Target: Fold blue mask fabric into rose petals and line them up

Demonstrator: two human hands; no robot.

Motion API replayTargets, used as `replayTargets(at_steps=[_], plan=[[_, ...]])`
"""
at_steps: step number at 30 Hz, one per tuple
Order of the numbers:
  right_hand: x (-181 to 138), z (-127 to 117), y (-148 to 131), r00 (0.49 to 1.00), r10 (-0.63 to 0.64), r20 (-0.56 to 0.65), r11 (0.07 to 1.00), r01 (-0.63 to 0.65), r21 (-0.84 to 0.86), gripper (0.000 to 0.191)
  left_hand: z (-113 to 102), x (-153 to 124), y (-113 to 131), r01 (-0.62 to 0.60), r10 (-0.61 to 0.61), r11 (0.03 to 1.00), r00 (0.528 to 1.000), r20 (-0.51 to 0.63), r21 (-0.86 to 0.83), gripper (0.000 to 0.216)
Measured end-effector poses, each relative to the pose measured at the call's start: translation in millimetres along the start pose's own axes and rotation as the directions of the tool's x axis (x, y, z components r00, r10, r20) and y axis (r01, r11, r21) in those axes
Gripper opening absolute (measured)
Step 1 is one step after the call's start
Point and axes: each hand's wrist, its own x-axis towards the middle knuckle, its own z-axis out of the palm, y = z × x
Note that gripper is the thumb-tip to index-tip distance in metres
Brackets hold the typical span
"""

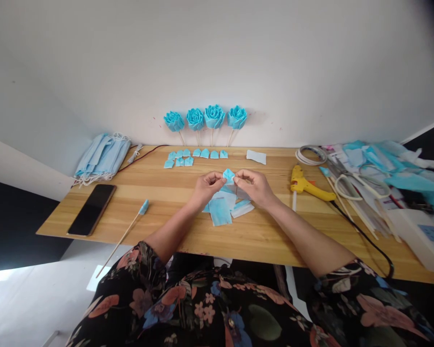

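Between my two hands is a small folded blue fabric petal [228, 176], pinched at its lower left corner by my left hand [210, 185] and at its lower right by my right hand [252, 187]. Both hands have thumb and fingers pressed together on it. Just below, loose blue fabric squares [220, 212] lie in an overlapping pile on the wooden table [181, 236]. Farther back, several folded petals [204, 153] are laid out in rows. A white strip [256, 156] lies to their right.
Several blue fabric roses [214, 116] on sticks lean at the wall. At left are stacked face masks [103, 156], a phone [92, 210] and a blue-tipped stick [125, 233] overhanging the edge. At right are a yellow glue gun [311, 187], scissors [348, 187], tape [311, 155] and fabric scraps [394, 164].
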Motion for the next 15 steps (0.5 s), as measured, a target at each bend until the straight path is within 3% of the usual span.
replayTargets(at_steps=[6,15], plan=[[0,-3,2,0.997,-0.043,0.070,0.990,0.033,0.138,0.036,-2,0,1,0.023,-0.022,1.000,0.999,-0.027,0.011,0.033],[0,3,-3,0.993,0.049,0.108,0.998,-0.052,0.024,0.025,-1,2,-9,-0.020,0.019,1.000,0.999,0.036,0.024,0.033]])
